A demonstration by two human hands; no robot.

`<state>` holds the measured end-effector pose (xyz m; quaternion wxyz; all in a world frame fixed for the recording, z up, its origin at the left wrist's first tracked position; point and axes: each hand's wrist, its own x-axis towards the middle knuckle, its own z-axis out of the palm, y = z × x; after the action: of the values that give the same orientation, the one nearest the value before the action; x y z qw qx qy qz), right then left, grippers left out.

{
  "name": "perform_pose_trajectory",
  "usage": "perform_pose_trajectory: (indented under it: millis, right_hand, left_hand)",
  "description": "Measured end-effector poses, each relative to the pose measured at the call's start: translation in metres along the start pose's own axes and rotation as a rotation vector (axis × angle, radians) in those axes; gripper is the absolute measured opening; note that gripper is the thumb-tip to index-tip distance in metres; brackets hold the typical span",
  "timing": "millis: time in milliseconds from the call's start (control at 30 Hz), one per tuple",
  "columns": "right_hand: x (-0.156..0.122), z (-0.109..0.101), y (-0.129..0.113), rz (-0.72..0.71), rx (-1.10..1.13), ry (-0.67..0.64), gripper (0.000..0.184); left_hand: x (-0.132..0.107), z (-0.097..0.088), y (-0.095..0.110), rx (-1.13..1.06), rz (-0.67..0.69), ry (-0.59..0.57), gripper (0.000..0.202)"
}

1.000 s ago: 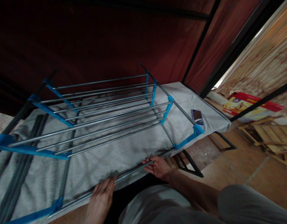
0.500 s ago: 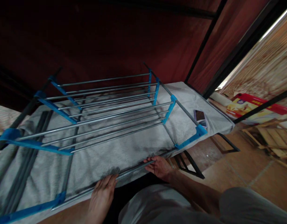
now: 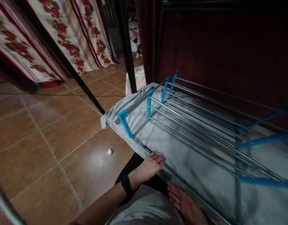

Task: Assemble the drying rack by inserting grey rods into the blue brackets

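A rack of thin metal rods joined by blue plastic connectors lies on a grey cloth spread over a low surface. My left hand rests on the nearest rod at the cloth's front edge, fingers stretched flat over it. A dark band circles that wrist. My right hand lies palm up farther along the same rod, its fingers loose and touching the rod from below. Neither hand is closed around anything.
Brown tiled floor spreads to the left, with a small white scrap on it. Black frame poles cross in front of floral curtains. A dark red fabric wall stands behind the rack.
The view has swung from the rack's right end to its left end. Both hands stay at the near rod, with the fingers now looser and flatter than before.
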<state>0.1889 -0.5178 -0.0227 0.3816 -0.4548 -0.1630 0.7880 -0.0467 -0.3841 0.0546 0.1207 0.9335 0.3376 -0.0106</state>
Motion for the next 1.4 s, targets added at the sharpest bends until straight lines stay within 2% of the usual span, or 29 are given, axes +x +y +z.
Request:
perform_pose_trajectory:
  millis: [67, 167, 267, 400, 533, 633, 733, 833, 933, 1167, 1267, 1400]
  right_hand:
    - [-0.002, 0.005, -0.005, 0.032, 0.002, -0.032, 0.047]
    - [-0.006, 0.013, -0.018, -0.036, -0.033, -0.002, 0.042]
    - [-0.009, 0.013, -0.030, -0.137, -0.085, 0.075, 0.045]
    - [-0.009, 0.000, -0.033, -0.271, -0.191, 0.228, 0.048]
    - [-0.006, -0.018, -0.027, -0.456, -0.520, 0.435, 0.047]
    - [-0.002, -0.025, -0.024, -0.635, -0.849, 0.518, 0.047]
    - [0.005, -0.025, -0.020, -0.814, -1.184, 0.508, 0.044]
    - [0.013, -0.024, -0.014, -0.914, -1.367, 0.424, 0.040]
    - [0.017, -0.023, -0.010, -0.860, -1.326, 0.367, 0.038]
    - [0.015, -0.010, -0.017, -0.568, -0.981, 0.411, 0.048]
    - [0.015, -0.011, -0.017, -0.558, -0.949, 0.401, 0.049]
    - [0.014, -0.014, -0.016, -0.599, -0.979, 0.336, 0.037]
  left_hand:
    - [-0.001, 0.003, 0.001, 0.003, 0.005, 0.022, 0.024]
    - [-0.002, 0.007, 0.001, 0.008, 0.009, 0.046, 0.022]
    - [-0.002, 0.009, -0.001, 0.001, 0.009, 0.042, 0.020]
    - [0.000, 0.009, -0.005, -0.004, 0.037, 0.039, 0.021]
    - [0.004, 0.013, -0.009, 0.011, 0.048, 0.060, 0.018]
    - [0.006, 0.017, -0.010, 0.019, 0.055, 0.087, 0.016]
    - [0.006, 0.022, -0.011, 0.023, 0.056, 0.103, 0.015]
    - [0.006, 0.024, -0.011, 0.025, 0.059, 0.125, 0.014]
    - [0.005, 0.024, -0.011, 0.016, 0.062, 0.133, 0.013]
    - [0.003, 0.023, -0.015, -0.012, 0.072, 0.134, 0.012]
    - [0.002, 0.022, -0.015, -0.015, 0.065, 0.131, 0.015]
    - [0.001, 0.020, -0.016, -0.032, 0.055, 0.095, 0.018]
